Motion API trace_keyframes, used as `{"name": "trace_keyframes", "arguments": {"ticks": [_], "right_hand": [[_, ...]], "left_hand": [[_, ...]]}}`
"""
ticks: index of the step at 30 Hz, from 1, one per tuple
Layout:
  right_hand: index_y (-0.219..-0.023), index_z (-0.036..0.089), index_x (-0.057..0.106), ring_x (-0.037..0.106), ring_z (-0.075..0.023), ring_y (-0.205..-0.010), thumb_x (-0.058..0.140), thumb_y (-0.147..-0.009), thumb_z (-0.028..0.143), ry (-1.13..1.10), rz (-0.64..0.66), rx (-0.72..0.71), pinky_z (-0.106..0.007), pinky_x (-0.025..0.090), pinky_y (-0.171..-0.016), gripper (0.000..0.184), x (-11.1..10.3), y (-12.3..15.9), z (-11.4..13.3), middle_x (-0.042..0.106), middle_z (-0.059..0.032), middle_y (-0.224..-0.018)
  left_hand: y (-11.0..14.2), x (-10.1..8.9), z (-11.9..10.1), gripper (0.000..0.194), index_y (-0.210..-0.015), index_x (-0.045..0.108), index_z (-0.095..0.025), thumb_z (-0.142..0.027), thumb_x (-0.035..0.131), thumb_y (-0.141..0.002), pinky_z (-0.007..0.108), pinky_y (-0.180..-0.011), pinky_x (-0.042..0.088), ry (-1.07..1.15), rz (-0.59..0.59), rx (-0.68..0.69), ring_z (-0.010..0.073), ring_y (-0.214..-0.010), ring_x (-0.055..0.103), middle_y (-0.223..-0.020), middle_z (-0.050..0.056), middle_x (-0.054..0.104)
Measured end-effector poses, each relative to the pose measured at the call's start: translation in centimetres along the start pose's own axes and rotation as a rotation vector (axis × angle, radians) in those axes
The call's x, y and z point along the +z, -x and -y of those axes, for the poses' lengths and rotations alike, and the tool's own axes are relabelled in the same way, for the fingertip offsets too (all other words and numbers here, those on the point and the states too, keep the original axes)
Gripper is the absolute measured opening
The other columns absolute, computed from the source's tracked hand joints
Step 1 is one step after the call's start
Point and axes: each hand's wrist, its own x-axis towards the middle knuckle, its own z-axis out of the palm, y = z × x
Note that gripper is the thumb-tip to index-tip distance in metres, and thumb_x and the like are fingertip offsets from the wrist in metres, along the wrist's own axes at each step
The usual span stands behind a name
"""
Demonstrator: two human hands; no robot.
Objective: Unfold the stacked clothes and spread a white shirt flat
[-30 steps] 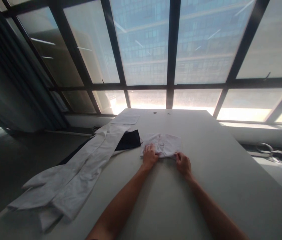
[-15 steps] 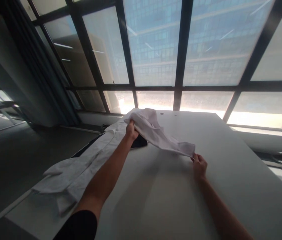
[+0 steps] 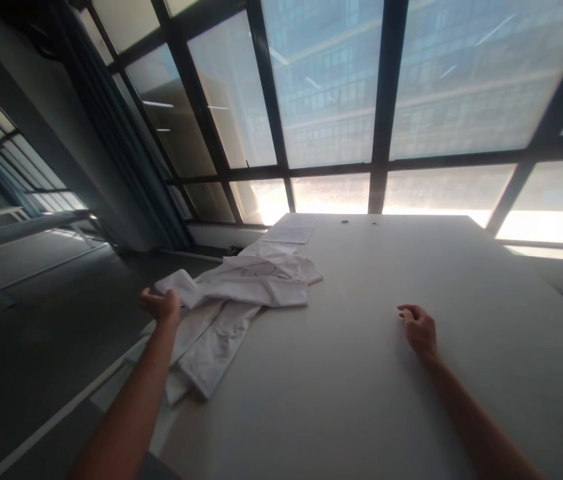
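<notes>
— On the table's (image 3: 361, 373) left edge, what lies there?
— A crumpled white cloth (image 3: 256, 283), heaped on other white garments (image 3: 211, 333) that spill over the side.
— And the left hand (image 3: 161, 305)?
— Just beside the cloth's near end, fingers loosely open, gripping nothing.
— The right hand (image 3: 418, 328)?
— Resting on bare tabletop, well apart from the cloth, fingers curled, empty.
— Anything farther back?
— A paper sheet (image 3: 291, 233) near the window (image 3: 341, 87).
</notes>
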Motion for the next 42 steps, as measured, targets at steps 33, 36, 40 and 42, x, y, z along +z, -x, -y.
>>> {"name": "trace_keyframes", "arguments": {"ticks": [33,36,40,42], "right_hand": [[-0.153,0.015,0.040,0.021,-0.0305,-0.150,0.038,-0.099,0.042,0.967,0.290,-0.203,-0.051,0.013,-0.120,0.060,-3.7,-1.3,0.5,0.029,-0.0143,-0.162],[-0.152,0.016,0.042,0.022,-0.0292,-0.150,0.040,-0.099,0.041,0.942,0.314,-0.211,-0.050,0.014,-0.121,0.059,-3.9,-1.5,0.3,0.031,-0.0132,-0.161],[-0.151,0.016,0.043,0.023,-0.0290,-0.150,0.040,-0.098,0.039,0.932,0.313,-0.214,-0.050,0.015,-0.121,0.058,-4.0,-1.5,0.3,0.032,-0.0129,-0.161],[-0.151,0.016,0.044,0.023,-0.0290,-0.150,0.040,-0.098,0.038,0.929,0.310,-0.212,-0.050,0.015,-0.121,0.058,-4.1,-1.5,0.3,0.032,-0.0130,-0.161]], "left_hand": [[33.5,14.3,-27.3,0.051,-0.148,0.047,-0.022,-0.034,0.036,-0.099,0.047,-0.124,0.015,0.202,1.400,0.786,0.0237,-0.150,0.026,-0.160,0.005,0.036],[33.4,14.3,-27.5,0.051,-0.148,0.047,-0.023,-0.034,0.037,-0.099,0.046,-0.124,0.016,0.189,1.408,0.779,0.0235,-0.150,0.025,-0.160,0.004,0.035],[33.3,14.4,-27.5,0.051,-0.148,0.047,-0.023,-0.034,0.038,-0.099,0.045,-0.124,0.015,0.195,1.414,0.773,0.0232,-0.150,0.025,-0.161,0.004,0.035],[33.3,14.5,-27.4,0.051,-0.148,0.047,-0.023,-0.034,0.038,-0.099,0.045,-0.124,0.015,0.198,1.416,0.771,0.0230,-0.150,0.025,-0.160,0.004,0.035]]}}
